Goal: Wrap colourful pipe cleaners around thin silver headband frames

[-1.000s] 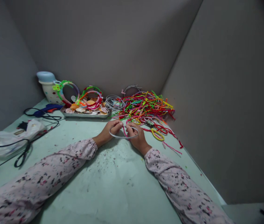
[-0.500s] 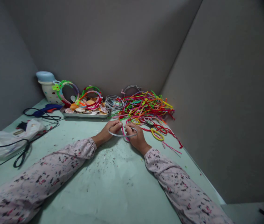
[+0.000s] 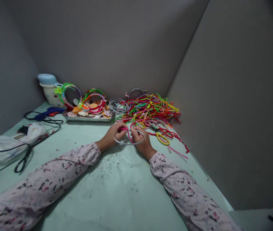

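A thin silver-grey wire ring [image 3: 128, 144] is held up over the table between my two hands. My left hand [image 3: 113, 134] is closed at the ring's far side, pinching a bright pink pipe cleaner [image 3: 123, 129] against it. Part of the pipe cleaner hangs down inside the ring. On the other side, my right hand [image 3: 141, 141] grips the wire ring between thumb and fingers, close to my left fingertips. Whether the pink strand is wrapped round the wire is too small to tell.
Behind my hands lies a heap of coloured pipe cleaners [image 3: 153, 109], with yellow-handled scissors [image 3: 162, 139] at its front. Coiled wire rings [image 3: 118, 106] lie beside a metal tray [image 3: 89, 119] of shells and wrapped rings. Leftward are a container [image 3: 51, 91], black cable [image 3: 28, 154] and plastic bag [image 3: 13, 144].
The ring has shifted slightly right and tilted towards me. More of the pink pipe cleaner now shows at my left fingers, and its hanging part has moved a little.
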`<state>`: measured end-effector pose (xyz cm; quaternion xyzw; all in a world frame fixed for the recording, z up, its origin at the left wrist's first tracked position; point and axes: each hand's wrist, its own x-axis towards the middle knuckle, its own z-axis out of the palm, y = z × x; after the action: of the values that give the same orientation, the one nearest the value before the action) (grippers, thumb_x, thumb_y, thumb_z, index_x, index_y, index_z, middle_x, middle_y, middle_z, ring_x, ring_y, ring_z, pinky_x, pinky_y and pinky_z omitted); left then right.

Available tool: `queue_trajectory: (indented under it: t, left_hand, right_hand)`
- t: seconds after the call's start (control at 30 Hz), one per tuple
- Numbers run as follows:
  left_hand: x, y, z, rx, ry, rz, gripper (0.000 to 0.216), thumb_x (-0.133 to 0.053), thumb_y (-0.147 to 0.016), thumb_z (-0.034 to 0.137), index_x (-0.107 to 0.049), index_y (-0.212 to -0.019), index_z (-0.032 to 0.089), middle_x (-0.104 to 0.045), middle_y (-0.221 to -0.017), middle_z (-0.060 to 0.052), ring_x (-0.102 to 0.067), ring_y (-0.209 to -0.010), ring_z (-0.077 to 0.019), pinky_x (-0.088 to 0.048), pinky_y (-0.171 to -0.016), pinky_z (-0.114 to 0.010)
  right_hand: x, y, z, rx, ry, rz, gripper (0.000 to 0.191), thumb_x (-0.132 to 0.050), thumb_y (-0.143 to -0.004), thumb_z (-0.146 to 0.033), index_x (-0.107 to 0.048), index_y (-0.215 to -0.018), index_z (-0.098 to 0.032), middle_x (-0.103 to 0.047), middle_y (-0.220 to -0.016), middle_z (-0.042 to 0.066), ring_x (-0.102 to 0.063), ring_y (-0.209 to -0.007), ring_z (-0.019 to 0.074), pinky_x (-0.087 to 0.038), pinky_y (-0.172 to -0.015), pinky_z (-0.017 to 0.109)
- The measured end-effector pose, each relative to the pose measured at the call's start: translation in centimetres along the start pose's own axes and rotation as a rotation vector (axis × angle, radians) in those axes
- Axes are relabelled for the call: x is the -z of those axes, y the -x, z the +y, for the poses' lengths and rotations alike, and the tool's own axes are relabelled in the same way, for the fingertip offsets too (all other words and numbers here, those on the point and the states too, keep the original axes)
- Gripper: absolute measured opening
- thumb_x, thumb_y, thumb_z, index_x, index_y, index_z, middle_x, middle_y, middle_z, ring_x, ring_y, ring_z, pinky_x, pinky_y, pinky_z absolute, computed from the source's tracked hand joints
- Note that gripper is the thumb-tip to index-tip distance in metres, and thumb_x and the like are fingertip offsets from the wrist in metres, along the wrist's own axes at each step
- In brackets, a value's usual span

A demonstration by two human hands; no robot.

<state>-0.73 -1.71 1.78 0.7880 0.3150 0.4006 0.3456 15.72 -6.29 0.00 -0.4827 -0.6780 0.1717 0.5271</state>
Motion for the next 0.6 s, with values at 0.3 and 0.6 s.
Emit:
queue_trajectory:
  t: [0.3,0.6]
  left_hand:
    - [0.09,0.04,-0.47,0.018,0.054,-0.003,0.026,-0.048,-0.087,0.037,-0.059,-0.081,0.015,-0.050,-0.068,0.000,-0.045,-0.064,-0.0136,-0.035,-0.059,-0.025]
    - [-0.17,0.07,-0.52,0.002,0.124,0.028,0.022,-0.051,-0.086,0.037,-0.055,-0.090,0.015,-0.051,-0.073,0.000,-0.045,-0.063,-0.0120,-0.037,-0.059,-0.023]
  right_hand:
    - [-0.06,-0.02,0.09,0.012,0.008,0.000,0.026,-0.045,-0.092,-0.036,-0.062,-0.083,-0.019,-0.058,-0.071,0.001,-0.053,-0.066,0.0152,-0.042,-0.063,0.026]
    - [0.00,-0.28,-0.19,-0.031,-0.069,-0.034,0.030,-0.042,-0.094,-0.038,-0.063,-0.084,-0.019,-0.060,-0.073,0.002,-0.054,-0.070,0.0163,-0.043,-0.067,0.027]
